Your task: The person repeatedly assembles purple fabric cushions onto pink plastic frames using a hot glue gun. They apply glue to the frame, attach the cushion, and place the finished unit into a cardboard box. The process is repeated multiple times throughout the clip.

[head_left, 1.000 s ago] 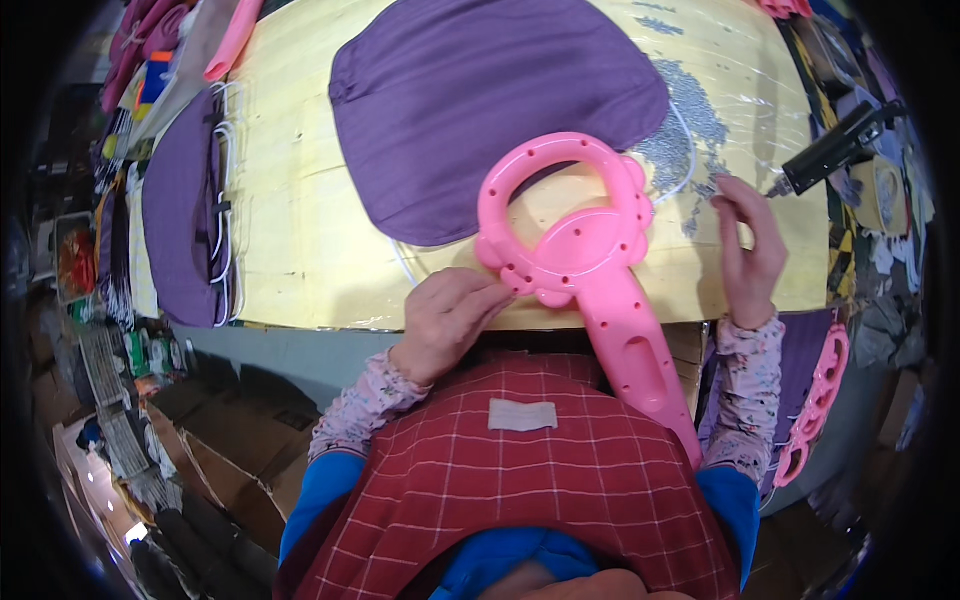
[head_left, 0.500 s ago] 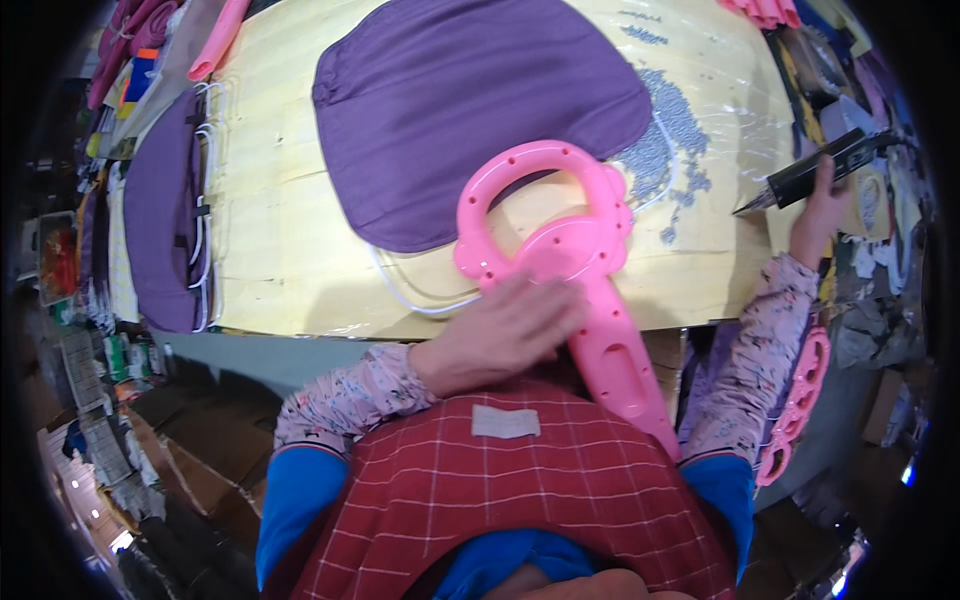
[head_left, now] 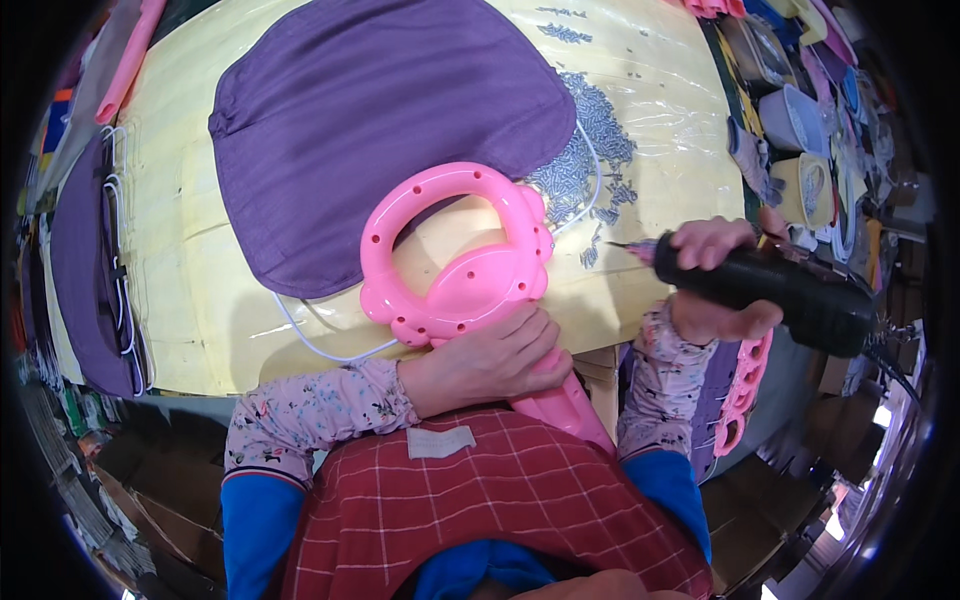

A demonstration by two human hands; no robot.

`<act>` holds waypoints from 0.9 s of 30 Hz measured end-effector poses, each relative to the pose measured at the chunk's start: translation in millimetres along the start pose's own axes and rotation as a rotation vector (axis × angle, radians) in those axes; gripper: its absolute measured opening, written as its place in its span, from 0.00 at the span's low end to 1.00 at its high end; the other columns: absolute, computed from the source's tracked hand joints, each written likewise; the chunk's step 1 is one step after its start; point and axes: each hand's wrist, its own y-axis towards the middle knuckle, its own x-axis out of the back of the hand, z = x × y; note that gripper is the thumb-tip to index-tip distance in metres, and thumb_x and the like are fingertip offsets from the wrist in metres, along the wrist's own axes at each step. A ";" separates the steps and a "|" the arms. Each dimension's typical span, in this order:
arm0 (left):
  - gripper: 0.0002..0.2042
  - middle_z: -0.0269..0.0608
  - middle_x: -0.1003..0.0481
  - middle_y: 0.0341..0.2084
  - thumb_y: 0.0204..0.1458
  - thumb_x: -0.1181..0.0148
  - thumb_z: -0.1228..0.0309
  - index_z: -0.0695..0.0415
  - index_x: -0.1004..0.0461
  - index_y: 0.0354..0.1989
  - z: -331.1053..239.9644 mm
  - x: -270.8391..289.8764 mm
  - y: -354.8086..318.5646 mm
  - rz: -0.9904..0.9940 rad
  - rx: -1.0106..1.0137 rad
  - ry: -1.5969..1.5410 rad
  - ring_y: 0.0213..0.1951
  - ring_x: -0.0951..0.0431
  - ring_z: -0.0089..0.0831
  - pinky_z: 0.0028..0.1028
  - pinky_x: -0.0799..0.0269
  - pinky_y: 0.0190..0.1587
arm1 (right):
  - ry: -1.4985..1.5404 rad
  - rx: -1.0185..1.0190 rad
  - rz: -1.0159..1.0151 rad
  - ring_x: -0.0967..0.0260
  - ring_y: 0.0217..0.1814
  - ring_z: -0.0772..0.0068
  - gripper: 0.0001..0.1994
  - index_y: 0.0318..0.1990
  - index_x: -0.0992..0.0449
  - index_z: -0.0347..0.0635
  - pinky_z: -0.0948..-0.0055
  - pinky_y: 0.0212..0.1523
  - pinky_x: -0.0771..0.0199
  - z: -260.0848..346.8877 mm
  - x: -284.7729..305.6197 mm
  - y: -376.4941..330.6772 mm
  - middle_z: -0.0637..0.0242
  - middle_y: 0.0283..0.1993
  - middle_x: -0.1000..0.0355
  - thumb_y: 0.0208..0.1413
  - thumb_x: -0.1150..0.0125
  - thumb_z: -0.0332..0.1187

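My left hand (head_left: 495, 358) is wrapped round the handle of a pink plastic ring-shaped part (head_left: 480, 275), which has small round holes along its rim. The part lies over the near edge of a purple fabric piece (head_left: 390, 140), its handle pointing toward my apron. My right hand (head_left: 708, 243) grips a black electric screwdriver (head_left: 790, 300) held up off the table at the right. Its thin bit points left, toward the pink part but apart from it. A scattered pile of small grey screws (head_left: 595, 150) lies beyond the part, partly beside the fabric.
A yellowish covered table (head_left: 670, 130) lies under everything. At its left edge rests another purple fabric piece (head_left: 90, 270) with white cords. Plastic tubs (head_left: 795, 120) line the right side. Pink parts (head_left: 742, 400) hang below at the right. A cable trails from the screwdriver.
My right hand has brought the screwdriver in from the far right, nearer the pink part. My left hand has moved from resting on the part to gripping its handle. The view has shifted.
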 end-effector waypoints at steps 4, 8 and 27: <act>0.20 0.47 0.27 0.45 0.50 0.46 0.68 0.52 0.32 0.53 3.3 4.1 0.7 0.020 -0.002 -0.001 0.51 0.26 0.42 0.41 0.32 0.62 | 0.140 -0.011 0.187 0.32 0.28 0.65 0.48 0.67 0.44 0.36 0.61 0.34 0.28 -13.1 -28.7 4.4 0.62 0.31 0.31 0.53 0.39 0.68; 0.20 0.48 0.27 0.46 0.49 0.46 0.68 0.53 0.32 0.54 4.7 6.0 0.9 0.023 -0.006 -0.012 0.52 0.26 0.42 0.41 0.33 0.62 | 0.137 -0.050 0.196 0.31 0.28 0.64 0.46 0.67 0.43 0.36 0.61 0.33 0.28 -15.9 -34.5 4.0 0.62 0.31 0.30 0.54 0.39 0.66; 0.16 0.44 0.27 0.41 0.49 0.45 0.67 0.53 0.29 0.47 7.1 -8.1 -5.6 -0.148 -0.015 -0.002 0.48 0.25 0.40 0.37 0.31 0.57 | 0.148 -0.427 0.149 0.27 0.35 0.69 0.40 0.59 0.37 0.33 0.71 0.37 0.26 -25.0 -56.8 13.5 0.63 0.32 0.27 0.50 0.26 0.54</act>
